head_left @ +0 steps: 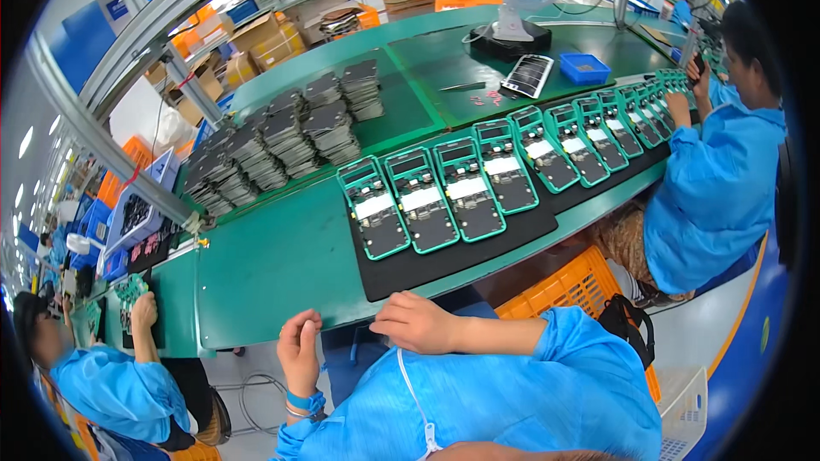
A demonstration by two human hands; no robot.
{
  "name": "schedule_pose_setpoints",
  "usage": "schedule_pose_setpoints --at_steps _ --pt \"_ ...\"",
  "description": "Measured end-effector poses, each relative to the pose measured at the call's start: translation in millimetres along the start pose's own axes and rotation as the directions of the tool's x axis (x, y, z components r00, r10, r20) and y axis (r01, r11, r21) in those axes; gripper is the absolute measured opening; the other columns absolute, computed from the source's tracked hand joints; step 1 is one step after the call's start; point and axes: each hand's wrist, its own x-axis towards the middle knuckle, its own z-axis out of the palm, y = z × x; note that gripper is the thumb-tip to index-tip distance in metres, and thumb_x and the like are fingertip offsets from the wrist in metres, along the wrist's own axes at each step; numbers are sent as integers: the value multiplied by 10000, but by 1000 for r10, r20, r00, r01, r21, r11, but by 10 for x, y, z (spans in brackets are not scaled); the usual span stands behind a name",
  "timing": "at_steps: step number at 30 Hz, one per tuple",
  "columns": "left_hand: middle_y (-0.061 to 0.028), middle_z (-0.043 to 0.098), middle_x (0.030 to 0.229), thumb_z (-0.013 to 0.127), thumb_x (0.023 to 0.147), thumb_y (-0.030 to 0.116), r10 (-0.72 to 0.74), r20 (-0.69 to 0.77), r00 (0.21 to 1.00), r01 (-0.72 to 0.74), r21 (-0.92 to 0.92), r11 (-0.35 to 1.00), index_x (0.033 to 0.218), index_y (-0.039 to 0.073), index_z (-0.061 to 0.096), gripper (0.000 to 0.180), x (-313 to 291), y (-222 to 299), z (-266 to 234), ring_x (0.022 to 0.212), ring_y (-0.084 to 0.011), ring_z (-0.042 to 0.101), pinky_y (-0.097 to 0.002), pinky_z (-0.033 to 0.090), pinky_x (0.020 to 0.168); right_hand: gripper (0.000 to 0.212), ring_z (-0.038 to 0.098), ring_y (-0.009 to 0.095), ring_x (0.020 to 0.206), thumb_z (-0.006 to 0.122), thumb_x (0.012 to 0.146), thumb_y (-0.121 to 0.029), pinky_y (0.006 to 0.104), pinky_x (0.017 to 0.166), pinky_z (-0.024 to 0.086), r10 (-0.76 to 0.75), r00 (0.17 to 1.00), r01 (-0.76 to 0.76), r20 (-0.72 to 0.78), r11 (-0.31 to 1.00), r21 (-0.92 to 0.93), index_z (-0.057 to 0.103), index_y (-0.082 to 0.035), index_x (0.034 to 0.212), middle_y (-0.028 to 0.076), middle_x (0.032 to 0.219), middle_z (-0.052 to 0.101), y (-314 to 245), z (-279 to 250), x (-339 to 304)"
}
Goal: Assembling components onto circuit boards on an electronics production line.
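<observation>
My left hand (pixel 299 352) is raised just off the table's near edge, its fingers curled in loosely and nothing visible in them. A blue band circles that wrist. To its right, my right hand (pixel 416 323) hovers in front of the black mat (pixel 376 283), fingers bent and held together, also with no object showing. Neither hand touches the green-framed device housings (pixel 373 209) that stand side by side in a long row on the mat. Each housing has a dark lower part and a white strip across its middle.
Stacks of dark flat plates (pixel 329 132) stand at the back left. Farther back are a fan (pixel 512 13), a blue tray (pixel 584 68), a black-and-white panel (pixel 529 77) and tweezers (pixel 463 86). Co-workers sit left (pixel 120 393) and right (pixel 709 179). An orange crate (pixel 568 286) is below the table.
</observation>
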Motion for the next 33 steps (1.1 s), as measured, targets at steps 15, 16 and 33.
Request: schedule_pose_setpoints --at_steps 15,16,33 --pt "-149 636 946 585 842 26 373 60 926 -349 516 783 974 9 624 139 -205 51 -154 880 -315 589 -373 454 801 292 502 253 773 652 664 -32 354 715 453 103 991 -116 -86 980 -164 636 -49 955 66 811 528 206 264 265" --pt "-149 636 946 585 842 26 373 67 925 -353 509 785 974 9 624 139 -185 44 -132 880 -315 589 -373 454 801 292 502 253 773 652 664 -32 354 715 453 109 990 -123 -87 978 -171 636 -49 955 66 811 528 212 266 263" --pt "-223 482 1161 796 691 211 498 -262 827 13 894 448 1133 -35 496 588 -11 -217 -673 1072 -406 436 -484 370 918 283 504 265 763 632 632 -15 365 687 430 -7 1000 7 2 978 -209 642 -40 914 79 786 511 12 205 287"
